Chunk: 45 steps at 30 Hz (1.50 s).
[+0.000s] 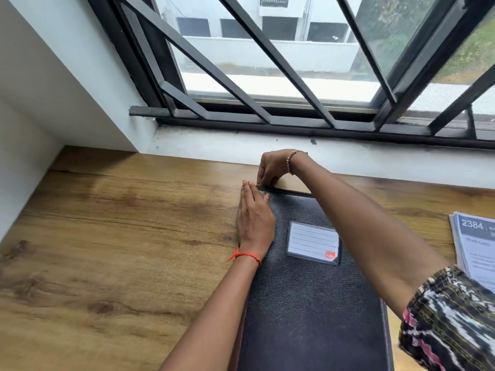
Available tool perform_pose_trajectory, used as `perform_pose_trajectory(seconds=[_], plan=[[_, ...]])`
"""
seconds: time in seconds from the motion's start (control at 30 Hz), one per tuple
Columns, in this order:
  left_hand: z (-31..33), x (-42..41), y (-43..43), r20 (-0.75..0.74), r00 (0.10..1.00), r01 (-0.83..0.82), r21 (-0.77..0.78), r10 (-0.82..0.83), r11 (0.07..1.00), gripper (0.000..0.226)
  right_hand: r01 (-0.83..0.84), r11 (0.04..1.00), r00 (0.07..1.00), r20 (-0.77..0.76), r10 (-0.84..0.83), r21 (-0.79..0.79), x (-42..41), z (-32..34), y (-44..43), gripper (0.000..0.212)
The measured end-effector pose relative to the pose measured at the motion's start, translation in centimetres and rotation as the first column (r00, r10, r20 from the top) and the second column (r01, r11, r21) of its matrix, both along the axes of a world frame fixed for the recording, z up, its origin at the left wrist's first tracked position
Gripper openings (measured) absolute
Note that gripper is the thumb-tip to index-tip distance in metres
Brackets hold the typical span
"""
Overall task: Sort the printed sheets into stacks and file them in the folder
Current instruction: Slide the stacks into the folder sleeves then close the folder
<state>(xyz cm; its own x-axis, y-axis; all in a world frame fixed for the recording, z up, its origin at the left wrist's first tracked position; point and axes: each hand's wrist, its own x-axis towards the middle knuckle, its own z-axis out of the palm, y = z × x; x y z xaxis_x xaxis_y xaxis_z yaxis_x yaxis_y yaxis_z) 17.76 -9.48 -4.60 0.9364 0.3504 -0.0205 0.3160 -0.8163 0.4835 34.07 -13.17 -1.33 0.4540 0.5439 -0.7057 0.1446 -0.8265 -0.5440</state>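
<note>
Up at the far corner of the folder, left hand lies flat — right hand pinches the edge.

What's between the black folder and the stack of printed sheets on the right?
Head view: only bare wooden desk between folder and sheets, crossed by the right forearm.

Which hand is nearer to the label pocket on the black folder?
Left. The left hand lies flat on the folder just left of the label pocket; the right hand is farther, at the folder's far corner.
</note>
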Motion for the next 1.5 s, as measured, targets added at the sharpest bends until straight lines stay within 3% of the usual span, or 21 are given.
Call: perform_pose_trajectory(seconds=[0.13, 0.3, 0.5, 0.7, 0.77, 0.83, 0.93, 1.0, 1.23, 1.5], plan=[[0.1, 0.0, 0.1, -0.021, 1.0, 0.003, 0.017, -0.003, 1.0, 0.054, -0.032, 0.995, 0.999, 0.002, 0.033, -0.091, 0.3, 0.5, -2.7, 0.03], [0.3, -0.1, -0.1, -0.024, 1.0, 0.006, 0.027, -0.005, 1.0, 0.054, 0.041, 0.993, 0.998, 0.06, -0.035, -0.114, 0.1, 0.3, -6.3, 0.028], [0.0, 0.1, 0.0, -0.015, 1.0, -0.004, 0.054, 0.005, 0.999, 0.052, 0.039, 0.979, 0.997, 0.076, -0.025, -0.198, 0.1, 0.9, -10.0, 0.017], [0.6, 1.0, -1.5, -0.026, 0.995, 0.1, 0.271, -0.096, 0.957, 0.064, 0.26, 0.958, 0.965, 0.026, -0.259, -0.118, -0.4, 1.1, -16.6, 0.015], [1.0, 1.5, -3.0, -0.016, 0.987, 0.156, 0.269, -0.158, 0.95, 0.058, 0.358, 0.933, 0.934, 0.026, -0.357, -0.047, -1.0, 1.2, -18.0, 0.015], [1.4, 1.7, -5.5, -0.008, 0.947, 0.317, 0.204, -0.322, 0.926, 0.048, 0.384, 0.923, 0.92, 0.076, -0.384, 0.009, -1.6, 1.2, -18.7, 0.03], [1.0, 1.0, -9.5, -0.072, 0.824, 0.565, 0.189, -0.562, 0.803, 0.061, 0.349, 0.936, 0.925, 0.149, -0.35, 0.032, -2.1, 0.8, -18.7, 0.034], [0.5, 0.7, -10.7, -0.088, 0.829, 0.556, 0.225, -0.552, 0.8, 0.073, 0.327, 0.945, 0.931, 0.166, -0.326, 0.02, -2.1, 0.7, -18.7, 0.031], [0.2, 1.0, -10.6, -0.139, 0.82, 0.573, 0.234, -0.556, 0.786, 0.072, 0.244, 0.969, 0.964, 0.115, -0.238, -0.037, -1.6, 1.1, -18.0, 0.028], [-0.2, 1.2, -10.4, 0.003, 0.849, 0.505, 0.294, -0.529, 0.812, 0.066, 0.431, 0.902, 0.902, -0.032, -0.431, 0.012, -1.8, 0.5, -20.8, 0.028]])
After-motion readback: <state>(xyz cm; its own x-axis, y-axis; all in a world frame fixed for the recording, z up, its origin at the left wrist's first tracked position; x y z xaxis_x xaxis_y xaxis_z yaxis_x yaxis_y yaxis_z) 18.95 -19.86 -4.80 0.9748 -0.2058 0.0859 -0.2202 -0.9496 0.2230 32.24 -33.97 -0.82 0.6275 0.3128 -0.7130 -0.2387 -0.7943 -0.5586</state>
